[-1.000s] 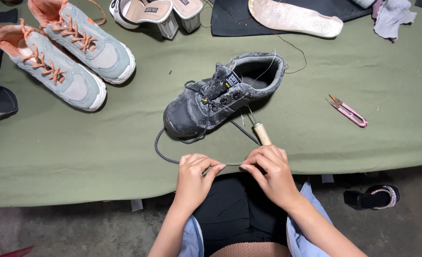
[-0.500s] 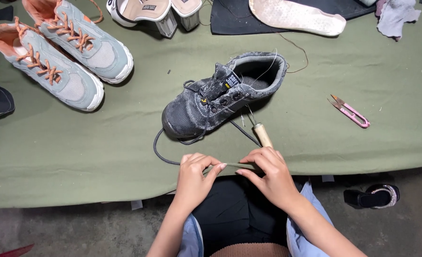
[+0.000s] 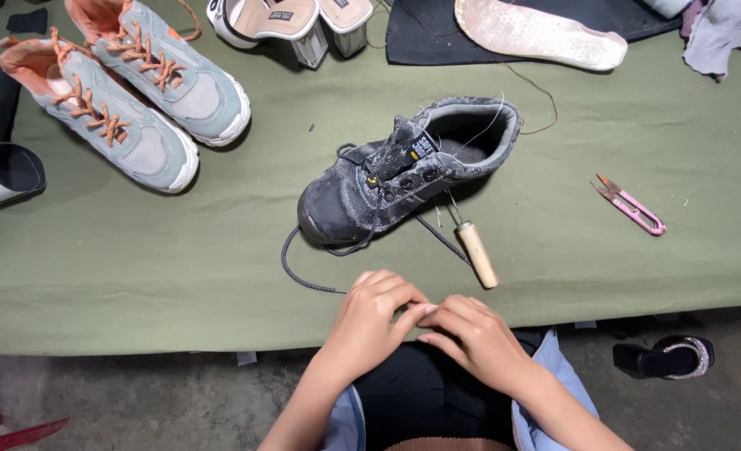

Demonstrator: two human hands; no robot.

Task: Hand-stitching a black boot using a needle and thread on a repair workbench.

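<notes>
Left hand [image 3: 370, 313] and right hand [image 3: 471, 334] together at worktop [image 3: 137, 276] near edge, fingertips pinched, apparently on thin thread; hard to tell. Dark shoe [image 3: 408, 175] mid-worktop, lace loose, awl [image 3: 475, 250] beside it. Stitching seemingly unfinished.

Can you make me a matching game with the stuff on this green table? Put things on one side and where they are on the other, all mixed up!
Things:
1. dark grey shoe
2. pink thread snips
3. wooden-handled awl
4. pair of light grey sneakers with orange laces

Places:
A. alone at the right of the table
B. top left of the table
C. middle of the table, lace trailing off it
D. just beyond the right hand, beside the dark shoe

Pairs: 1-C, 2-A, 3-D, 4-B
</notes>
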